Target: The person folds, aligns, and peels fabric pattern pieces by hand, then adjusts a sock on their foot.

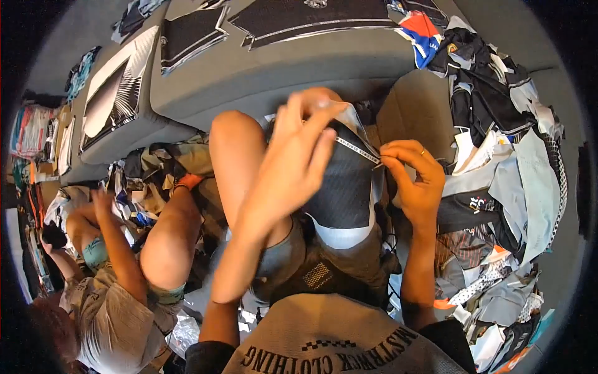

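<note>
A black ribbed fabric piece point(341, 190) lies over my right thigh, with a pale panel point(344, 237) at its near end. A narrow white lettered strip point(358, 151) slants along its far edge. My right hand point(416, 177) pinches the right end of that strip and edge between thumb and fingers; a ring shows on one finger. Raised above the left part of the piece is my left hand point(299, 143), its fingers bent and blurred. Whether those fingertips hold anything cannot be made out. Part of the fabric is hidden behind the left hand.
Black garment panels point(317, 22) lie on the grey sofa point(268, 75) ahead. Heaps of mixed fabric pieces point(486, 206) cover the right side. To the left, another person point(115, 299) sits close by, among more cloth scraps point(146, 187).
</note>
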Demonstrator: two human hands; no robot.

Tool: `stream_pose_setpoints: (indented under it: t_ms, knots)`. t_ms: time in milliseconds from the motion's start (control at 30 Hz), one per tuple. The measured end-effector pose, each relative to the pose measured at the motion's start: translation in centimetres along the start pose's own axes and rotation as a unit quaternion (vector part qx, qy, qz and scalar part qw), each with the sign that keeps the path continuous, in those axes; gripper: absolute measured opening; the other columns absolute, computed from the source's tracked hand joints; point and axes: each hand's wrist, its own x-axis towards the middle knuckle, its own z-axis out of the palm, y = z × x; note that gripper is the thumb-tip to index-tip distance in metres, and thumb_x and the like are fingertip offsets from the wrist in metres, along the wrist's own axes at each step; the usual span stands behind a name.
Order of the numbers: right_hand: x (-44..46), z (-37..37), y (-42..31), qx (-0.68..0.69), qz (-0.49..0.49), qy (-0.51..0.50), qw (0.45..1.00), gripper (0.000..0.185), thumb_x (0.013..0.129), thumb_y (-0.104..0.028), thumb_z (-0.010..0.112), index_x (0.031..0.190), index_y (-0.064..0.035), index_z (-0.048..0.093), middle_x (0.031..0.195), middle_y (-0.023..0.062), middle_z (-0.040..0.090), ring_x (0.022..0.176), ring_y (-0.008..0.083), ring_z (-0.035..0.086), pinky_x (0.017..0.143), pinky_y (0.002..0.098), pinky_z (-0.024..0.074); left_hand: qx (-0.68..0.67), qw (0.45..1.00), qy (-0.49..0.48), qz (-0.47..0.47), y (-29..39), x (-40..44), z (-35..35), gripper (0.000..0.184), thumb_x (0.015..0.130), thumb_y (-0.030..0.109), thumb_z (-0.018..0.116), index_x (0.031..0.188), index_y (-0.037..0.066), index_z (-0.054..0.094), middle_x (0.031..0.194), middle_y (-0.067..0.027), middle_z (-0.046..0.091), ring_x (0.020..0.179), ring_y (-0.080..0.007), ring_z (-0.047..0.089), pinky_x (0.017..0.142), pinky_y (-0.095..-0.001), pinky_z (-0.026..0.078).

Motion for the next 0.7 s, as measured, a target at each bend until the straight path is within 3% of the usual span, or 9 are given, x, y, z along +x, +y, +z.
stream_pose_setpoints:
  t_ms: [33,167,333,500,700]
  knots:
    - [0.0,0.0,-0.1,0.001,-0.005,0.001,1.000,0.012,0.074,0.006,0.063,0.085,0.0039,0.065,0.089,0.0100,0.063,0.081,0.0188,0.057,0.075,0.0257,0.0440,0.003,1.000,0.003,0.003,-0.8,0.9,-0.6,0.028,0.090,0.015,0.055,0.115,0.004,0.059,0.121,-0.0133,0.048,0.105,-0.0235,0.048,0.088,-0.0333,0.040]
    - [0.1,-0.4,-0.3,0.010,-0.002,0.023,1.000,0.010,0.075,0.004,0.061,0.084,0.0030,0.064,0.088,0.0090,0.064,0.080,0.0184,0.057,0.075,0.0257,0.0438,0.153,0.967,-0.190,0.070,-4.9,4.1,-2.4,0.024,0.083,0.014,0.058,0.106,0.009,0.063,0.128,-0.0089,0.045,0.112,-0.0295,0.044,0.096,-0.0371,0.036]
    - [0.4,-1.8,-0.5,0.079,0.004,0.071,0.994,0.011,0.077,0.003,0.058,0.087,0.0027,0.062,0.092,0.0107,0.063,0.084,0.0194,0.057,0.078,0.0267,0.0434,0.049,0.957,-0.197,0.207,-7.4,5.7,-2.1,0.021,0.081,0.015,0.061,0.101,0.011,0.065,0.128,-0.0067,0.046,0.112,-0.0296,0.044,0.096,-0.0381,0.036]
    - [1.4,-4.6,-0.9,0.094,-0.032,0.109,0.989,0.011,0.080,0.003,0.055,0.090,0.0022,0.059,0.092,0.0116,0.062,0.086,0.0199,0.056,0.082,0.0271,0.0423,-0.034,0.960,-0.237,0.145,-8.2,5.4,-3.1,0.017,0.081,0.013,0.063,0.096,0.004,0.064,0.127,-0.0089,0.046,0.115,-0.0266,0.042,0.097,-0.0344,0.034]
    - [3.1,-6.6,-0.7,0.058,-0.035,0.127,0.990,0.009,0.083,0.003,0.053,0.090,0.0025,0.059,0.094,0.0114,0.062,0.089,0.0192,0.056,0.085,0.0266,0.0413,-0.018,0.963,-0.208,0.172,-5.2,5.0,-6.2,0.015,0.077,0.012,0.065,0.090,0.005,0.067,0.125,-0.0090,0.049,0.112,-0.0290,0.044,0.097,-0.0384,0.036]
